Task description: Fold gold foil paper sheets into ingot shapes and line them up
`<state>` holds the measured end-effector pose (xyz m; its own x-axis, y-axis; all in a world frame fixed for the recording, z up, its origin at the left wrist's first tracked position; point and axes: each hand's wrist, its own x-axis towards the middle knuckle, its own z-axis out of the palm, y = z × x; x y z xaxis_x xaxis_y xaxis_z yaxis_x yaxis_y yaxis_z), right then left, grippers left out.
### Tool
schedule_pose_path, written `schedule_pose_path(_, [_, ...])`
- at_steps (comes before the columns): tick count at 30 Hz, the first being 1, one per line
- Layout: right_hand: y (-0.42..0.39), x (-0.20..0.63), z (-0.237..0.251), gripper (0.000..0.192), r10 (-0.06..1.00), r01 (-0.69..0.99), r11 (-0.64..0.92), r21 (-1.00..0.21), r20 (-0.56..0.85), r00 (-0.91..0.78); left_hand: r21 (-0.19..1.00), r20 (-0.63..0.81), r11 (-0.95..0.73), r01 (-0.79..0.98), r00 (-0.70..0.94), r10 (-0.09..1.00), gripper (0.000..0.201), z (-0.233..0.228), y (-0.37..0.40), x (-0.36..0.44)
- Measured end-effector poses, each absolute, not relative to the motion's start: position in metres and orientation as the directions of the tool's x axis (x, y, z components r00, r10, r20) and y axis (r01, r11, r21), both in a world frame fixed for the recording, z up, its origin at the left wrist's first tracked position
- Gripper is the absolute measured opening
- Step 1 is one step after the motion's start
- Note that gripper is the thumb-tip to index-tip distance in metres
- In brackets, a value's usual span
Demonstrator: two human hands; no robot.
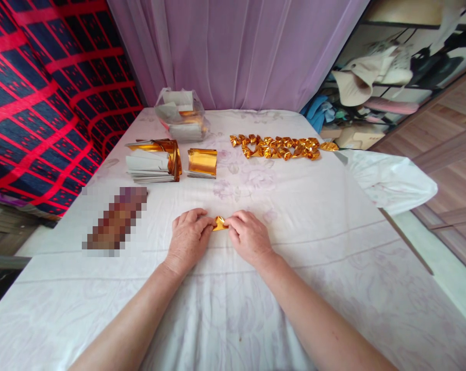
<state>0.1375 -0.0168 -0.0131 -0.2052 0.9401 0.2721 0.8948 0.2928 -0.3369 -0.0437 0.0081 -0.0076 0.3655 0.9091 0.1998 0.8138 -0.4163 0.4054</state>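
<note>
Head view: left hand (187, 238) and right hand (248, 236) half-cover gold foil piece (219, 223).

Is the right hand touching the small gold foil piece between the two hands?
Touching. The head view shows the right hand pinching one end of the gold foil piece with its fingertips, while the left hand pinches the other end.

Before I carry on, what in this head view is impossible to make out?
- Small gold foil piece: mostly covered by the left hand and right hand; its fold shape is unclear.
- Pixelated patch on the white floral cloth: blurred, unidentifiable.
- Clear plastic bag: contents too small and crumpled.
- Stack of gold-and-white foil sheets: count unreadable.
- Cluttered shelf: cut by the right edge.
</note>
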Motion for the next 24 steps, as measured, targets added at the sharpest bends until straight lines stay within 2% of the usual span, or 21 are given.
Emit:
schedule_pose_path(4, [-0.015, 0.132, -0.008, 0.011, 0.956, 0.899, 0.238, -0.369, 0.253, -0.149, 0.429, 0.184, -0.399, 0.810, 0.354, 0.917, 0.018, -0.007, 0.009, -0.044])
schedule_pose_path(9, [-0.010, 0.127, -0.003, 0.014, 0.979, 0.925, 0.166, -0.342, 0.172, -0.112, 0.453, 0.181, -0.388, 0.802, 0.343, 0.922, 0.016, -0.008, 0.009, -0.044])
schedule_pose_path(12, [-0.007, 0.130, -0.004, 0.009, 0.985, 0.904, 0.155, -0.397, 0.133, -0.110, 0.462, 0.182, -0.386, 0.799, 0.340, 0.923, 0.017, -0.008, 0.009, -0.044])
schedule_pose_path(14, [-0.006, 0.135, -0.006, 0.004, 0.986, 0.876, 0.161, -0.455, 0.115, -0.122, 0.467, 0.186, -0.385, 0.796, 0.337, 0.923, 0.017, -0.009, 0.009, -0.044])
schedule_pose_path(17, [-0.004, 0.141, -0.009, 0.008, 0.981, 0.834, 0.192, -0.518, 0.120, -0.152, 0.471, 0.185, -0.384, 0.794, 0.337, 0.923, 0.018, -0.009, 0.010, -0.045])
schedule_pose_path(24, [-0.001, 0.150, -0.014, 0.017, 0.963, 0.807, 0.270, -0.526, 0.144, -0.228, 0.480, 0.116, -0.409, 0.776, 0.406, 0.907, 0.024, -0.007, 0.015, -0.053])
